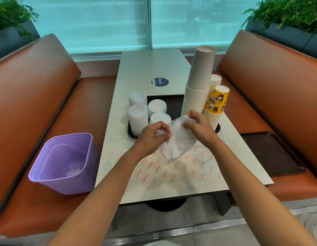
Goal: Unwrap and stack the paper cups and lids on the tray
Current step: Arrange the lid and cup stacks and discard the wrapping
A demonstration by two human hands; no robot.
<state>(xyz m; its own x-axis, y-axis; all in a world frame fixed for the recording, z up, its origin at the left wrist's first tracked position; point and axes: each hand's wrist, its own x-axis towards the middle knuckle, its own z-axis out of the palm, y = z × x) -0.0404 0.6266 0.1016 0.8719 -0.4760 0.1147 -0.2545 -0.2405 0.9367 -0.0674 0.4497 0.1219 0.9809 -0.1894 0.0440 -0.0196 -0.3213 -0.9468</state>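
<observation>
Booth seating in orange, a pale grey table (154, 68) between the benches, frosted window behind, and you're mid-unwrap. Your left hand (154, 134) pinches one edge of the thin clear plastic wrapper (177, 141), fingers curled tight on it; your right hand (198, 124) grips the opposite edge, and the film hangs slack between them above the table's near half.

Watch that right elbow. The tall stack of plain white paper cups (198, 86) leans a little at the tray's right edge, with the yellow printed cup stack (216, 105) just beside it. A hard tug on the film could swing your hand into them and topple both, I'd judge. The film itself is light; let go carelessly and it could drift off the table edge.

The dark brown tray (173, 103) also holds four stacks of white plastic lids (138, 118) along its left side. On the left bench, the lilac plastic bin (65, 162) holds what looks like crumpled clear film at the bottom. More clear wrap with red print (171, 171) lies flat on the table's near edge.
</observation>
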